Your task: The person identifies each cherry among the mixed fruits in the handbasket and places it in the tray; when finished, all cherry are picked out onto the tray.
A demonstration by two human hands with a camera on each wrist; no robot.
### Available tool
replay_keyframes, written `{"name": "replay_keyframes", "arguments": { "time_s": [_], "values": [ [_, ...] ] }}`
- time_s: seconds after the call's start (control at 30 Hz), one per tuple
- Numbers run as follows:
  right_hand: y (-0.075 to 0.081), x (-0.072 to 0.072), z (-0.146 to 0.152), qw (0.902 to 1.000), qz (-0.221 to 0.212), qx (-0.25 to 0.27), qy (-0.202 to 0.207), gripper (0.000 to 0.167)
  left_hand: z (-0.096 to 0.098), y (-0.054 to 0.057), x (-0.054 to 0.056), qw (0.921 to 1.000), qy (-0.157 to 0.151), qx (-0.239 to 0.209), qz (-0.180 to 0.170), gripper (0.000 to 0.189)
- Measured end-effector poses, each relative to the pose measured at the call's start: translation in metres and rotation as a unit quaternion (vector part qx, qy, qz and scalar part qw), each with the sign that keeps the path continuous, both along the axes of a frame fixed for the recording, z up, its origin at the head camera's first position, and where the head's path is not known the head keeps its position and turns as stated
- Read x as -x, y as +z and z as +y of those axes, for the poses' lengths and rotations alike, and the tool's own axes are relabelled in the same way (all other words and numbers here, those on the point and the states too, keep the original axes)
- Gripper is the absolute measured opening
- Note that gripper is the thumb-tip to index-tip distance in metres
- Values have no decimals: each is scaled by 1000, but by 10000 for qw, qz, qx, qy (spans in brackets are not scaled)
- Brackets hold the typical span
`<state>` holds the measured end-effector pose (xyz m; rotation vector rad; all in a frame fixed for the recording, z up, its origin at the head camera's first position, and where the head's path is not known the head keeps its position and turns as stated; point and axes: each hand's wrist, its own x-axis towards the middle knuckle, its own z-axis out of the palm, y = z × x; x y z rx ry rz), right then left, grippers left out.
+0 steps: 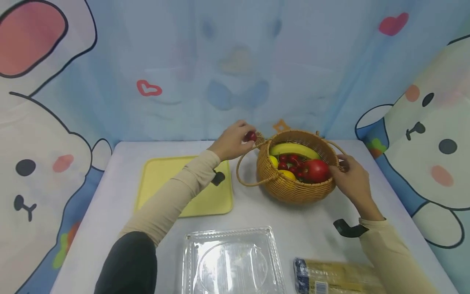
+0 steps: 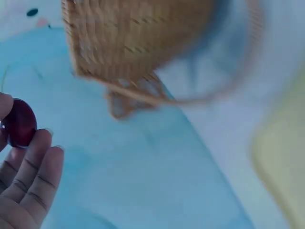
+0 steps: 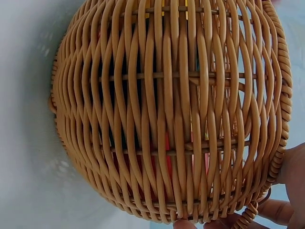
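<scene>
My left hand [image 1: 232, 141] is raised just left of the basket's rim in the head view. Its thumb and fingers pinch a shiny dark red cherry [image 2: 22, 123]. The woven wicker basket [image 1: 293, 192] stands upright, with a banana [image 1: 295, 150], several cherries [image 1: 293, 158], yellow fruit [image 1: 273, 161] and a larger round red fruit [image 1: 315, 170] inside. At its right side, my right hand [image 1: 352, 177] grips the rim near the handle's base. In the right wrist view, the basket's weave hides most of that hand's fingers.
A yellow tray [image 1: 216, 200] lies left of the basket, partly under the left forearm. A clear plastic container [image 1: 231, 261] sits at the front. A clear-wrapped yellowish packet [image 1: 338, 277] is at the front right. One basket handle [image 1: 238, 175] juts out leftward.
</scene>
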<state>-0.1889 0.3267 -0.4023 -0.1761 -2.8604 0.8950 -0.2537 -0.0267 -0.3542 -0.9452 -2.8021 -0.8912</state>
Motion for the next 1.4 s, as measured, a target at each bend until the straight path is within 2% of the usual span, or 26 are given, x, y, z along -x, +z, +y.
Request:
{"name": "replay_keyframes", "arguments": {
  "time_s": [0.13, 0.23, 0.43, 0.6, 0.77, 0.87, 0.93, 1.03, 1.1, 1.2, 1.3, 1.4],
  "values": [
    [2, -3, 7, 9999, -49, -30, -118, 57, -34, -24, -10, 9992, 373, 58, -139, 34],
    [3, -5, 10, 9998, -60, -16, -179, 58, -54, -48, -16, 9975, 617, 179, -294, 33],
    [2, -11, 13, 9998, -48, 10, -193, 56, -74, -87, -26, 9923, 784, 513, -806, 33],
    [1, -10, 14, 9997, -88, 52, -215, 57, -79, -104, -29, 9883, 681, 995, -929, 33],
    [1, -9, 14, 9996, -106, 59, -253, 58, -79, -111, -31, 9790, 632, 1578, -1121, 33],
    [1, -9, 13, 9996, -76, 84, -264, 57, -77, -110, -31, 9760, 692, 1759, -1085, 40],
    [0, -8, 12, 9996, -33, 118, -264, 57, -72, -105, -29, 9792, 704, 1659, -932, 45],
    [-1, -7, 10, 9996, 9, 149, -234, 56, -59, -91, -24, 9878, 590, 1366, -470, 45],
    [-1, -6, 8, 9997, 22, 156, -212, 56, -45, -77, -20, 9932, 412, 1071, -180, 40],
    [-2, -5, 5, 9997, 26, 170, -184, 56, -20, -51, -15, 9969, 87, 761, 166, 35],
    [-3, -5, 2, 9997, 59, 196, -161, 55, 8, -23, -11, 9970, -311, 675, 223, 35],
    [-4, -4, -2, 9997, 83, 216, -123, 55, 33, 2, -8, 9944, -638, 843, 86, 38]
  ]
}}
